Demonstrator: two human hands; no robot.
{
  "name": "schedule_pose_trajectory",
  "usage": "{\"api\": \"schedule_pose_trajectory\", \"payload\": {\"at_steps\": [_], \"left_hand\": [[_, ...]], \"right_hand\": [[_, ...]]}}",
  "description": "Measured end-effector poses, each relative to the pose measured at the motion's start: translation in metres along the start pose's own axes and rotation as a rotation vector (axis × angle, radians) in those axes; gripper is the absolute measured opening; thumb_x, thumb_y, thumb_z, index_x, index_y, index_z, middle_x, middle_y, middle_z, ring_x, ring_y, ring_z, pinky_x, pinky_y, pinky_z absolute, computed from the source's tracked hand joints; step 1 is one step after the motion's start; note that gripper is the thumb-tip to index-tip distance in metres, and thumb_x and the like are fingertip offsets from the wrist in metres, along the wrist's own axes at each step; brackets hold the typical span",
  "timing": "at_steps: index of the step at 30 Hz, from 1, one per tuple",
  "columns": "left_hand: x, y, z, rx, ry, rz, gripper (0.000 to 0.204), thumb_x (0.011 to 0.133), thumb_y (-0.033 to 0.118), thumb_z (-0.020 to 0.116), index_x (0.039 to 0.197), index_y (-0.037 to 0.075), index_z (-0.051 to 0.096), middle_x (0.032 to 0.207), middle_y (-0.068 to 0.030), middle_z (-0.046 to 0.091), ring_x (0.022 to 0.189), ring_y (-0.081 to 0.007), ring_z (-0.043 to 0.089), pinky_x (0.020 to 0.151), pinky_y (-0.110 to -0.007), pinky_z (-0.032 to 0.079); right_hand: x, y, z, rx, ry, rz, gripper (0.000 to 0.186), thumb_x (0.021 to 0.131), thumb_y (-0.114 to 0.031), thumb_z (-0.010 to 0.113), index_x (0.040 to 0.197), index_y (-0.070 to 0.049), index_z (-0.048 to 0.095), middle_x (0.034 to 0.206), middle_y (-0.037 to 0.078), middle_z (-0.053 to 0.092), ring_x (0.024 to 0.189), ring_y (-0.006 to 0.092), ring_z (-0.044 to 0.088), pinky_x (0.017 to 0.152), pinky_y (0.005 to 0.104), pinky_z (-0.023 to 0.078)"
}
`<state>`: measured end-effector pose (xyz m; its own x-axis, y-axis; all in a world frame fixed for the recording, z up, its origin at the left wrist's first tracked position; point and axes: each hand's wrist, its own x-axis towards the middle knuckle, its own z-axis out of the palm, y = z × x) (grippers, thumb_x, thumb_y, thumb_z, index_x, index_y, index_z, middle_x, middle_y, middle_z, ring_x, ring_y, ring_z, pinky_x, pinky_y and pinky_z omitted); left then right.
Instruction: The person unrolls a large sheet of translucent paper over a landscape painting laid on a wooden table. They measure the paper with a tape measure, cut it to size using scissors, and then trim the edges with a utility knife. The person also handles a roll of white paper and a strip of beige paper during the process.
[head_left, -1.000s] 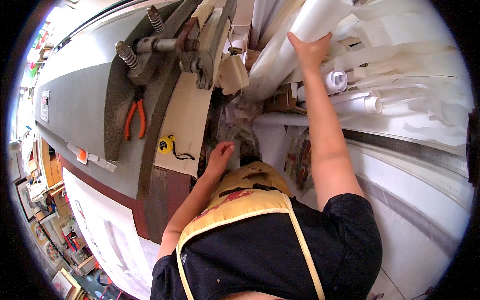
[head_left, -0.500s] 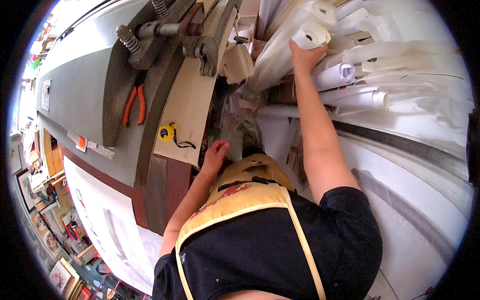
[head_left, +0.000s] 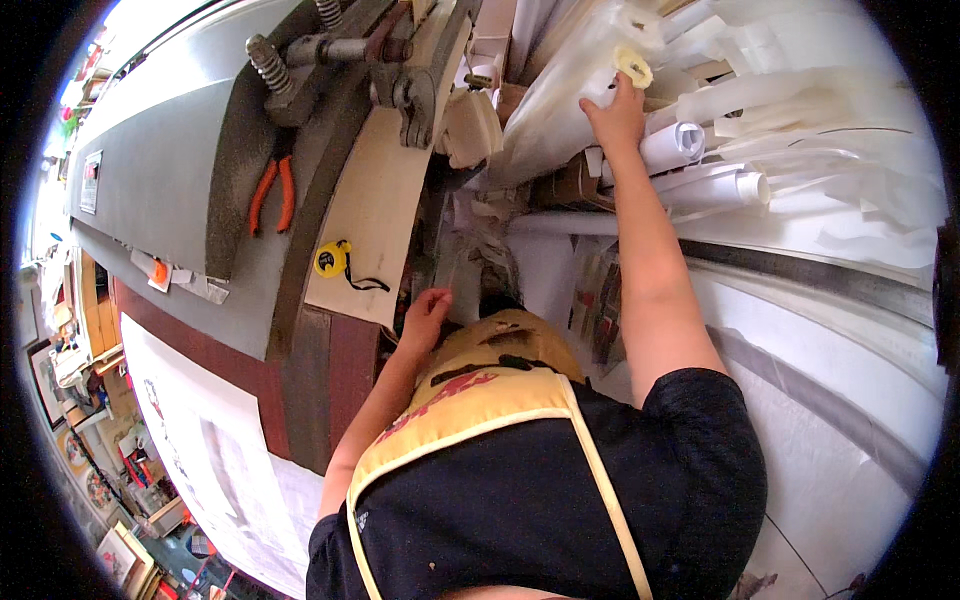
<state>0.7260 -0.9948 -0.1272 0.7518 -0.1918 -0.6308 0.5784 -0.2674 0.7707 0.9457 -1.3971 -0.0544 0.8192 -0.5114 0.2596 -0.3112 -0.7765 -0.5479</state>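
Note:
My right hand (head_left: 616, 118) reaches far forward on an outstretched arm. Its thumb is spread away from the fingers, and the fingertips touch the yellowish end of a paper roll (head_left: 634, 66). Beside it leans a bulky roll in clear plastic wrap (head_left: 560, 105). Two white paper rolls (head_left: 672, 148) lie just right of my wrist. My left hand (head_left: 428, 315) hangs loosely near the bench corner, above the yellow apron (head_left: 500, 350), with slightly bent fingers and nothing visible in it. A yellow tape measure (head_left: 332, 258) with a black strap rests on the wooden board nearby.
To the left stands a grey bench or machine (head_left: 150, 150) with a metal clamp screw (head_left: 340, 50). Pliers with orange handles (head_left: 272, 195) lie on it. A long metal-edged bar (head_left: 800, 285) runs along the right. A crumpled beige bag (head_left: 470, 128) stands between bench and rolls.
My right hand has loosened from around the roll end, its thumb now apart and its fingertips on the yellowish rim. My left hand has barely moved.

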Motion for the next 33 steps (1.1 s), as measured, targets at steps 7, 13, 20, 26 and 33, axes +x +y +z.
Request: {"api": "schedule_pose_trajectory", "payload": {"at_steps": [7, 13, 20, 26, 33], "left_hand": [[-0.012, 0.0, -0.004, -0.016, 0.01, -0.018, 0.033, 0.096, 0.027, 0.058, 0.115, 0.0, 0.061, 0.094, -0.0048, 0.063, 0.087, -0.0122, 0.055, 0.081, -0.027, 0.045], [-0.006, -0.002, 0.002, -0.024, 0.028, 0.029, 0.031, 0.096, 0.025, 0.059, 0.116, 0.001, 0.06, 0.093, -0.005, 0.063, 0.085, -0.0117, 0.057, 0.079, -0.027, 0.046], [-0.03, -0.022, -0.005, 0.081, 0.144, 0.044, 0.033, 0.095, 0.027, 0.06, 0.115, 0.001, 0.061, 0.099, -0.0121, 0.068, 0.093, -0.0197, 0.063, 0.083, -0.033, 0.049], [-0.065, -0.039, -0.025, 0.125, 0.103, 0.164, 0.036, 0.092, 0.034, 0.061, 0.109, 0.003, 0.066, 0.103, -0.0172, 0.068, 0.097, -0.032, 0.064, 0.086, -0.039, 0.05], [-0.157, -0.051, -0.058, 0.016, -0.005, 0.338, 0.043, 0.096, 0.039, 0.056, 0.12, 0.004, 0.059, 0.114, -0.0161, 0.063, 0.107, -0.0298, 0.061, 0.091, -0.041, 0.048]], "right_hand": [[0.021, -0.002, -0.017, -0.163, -0.151, 0.141, 0.07, 0.066, -0.034, 0.082, 0.128, -0.015, 0.055, 0.128, 0.02, 0.049, 0.113, 0.0409, 0.053, 0.094, 0.0482, 0.047], [0.022, -0.014, -0.015, -0.478, 0.038, 0.15, 0.058, 0.074, -0.041, 0.072, 0.118, -0.005, 0.062, 0.135, 0.022, 0.044, 0.124, 0.0462, 0.042, 0.104, 0.054, 0.036], [0.045, -0.025, 0.002, -0.317, -0.087, 0.348, 0.054, 0.083, -0.045, 0.066, 0.116, -0.002, 0.061, 0.13, 0.022, 0.052, 0.121, 0.0397, 0.05, 0.096, 0.054, 0.042], [0.015, -0.004, 0.005, -0.47, 0.3, -0.226, 0.076, 0.079, -0.059, 0.069, 0.128, -0.002, 0.056, 0.132, 0.02, 0.054, 0.122, 0.0367, 0.049, 0.104, 0.0495, 0.037], [-0.184, -0.076, 0.005, 0.059, 0.097, -0.514, 0.039, 0.093, -0.029, 0.063, 0.115, 0.003, 0.058, 0.108, 0.021, 0.058, 0.099, 0.0362, 0.055, 0.091, 0.0442, 0.043]]}}
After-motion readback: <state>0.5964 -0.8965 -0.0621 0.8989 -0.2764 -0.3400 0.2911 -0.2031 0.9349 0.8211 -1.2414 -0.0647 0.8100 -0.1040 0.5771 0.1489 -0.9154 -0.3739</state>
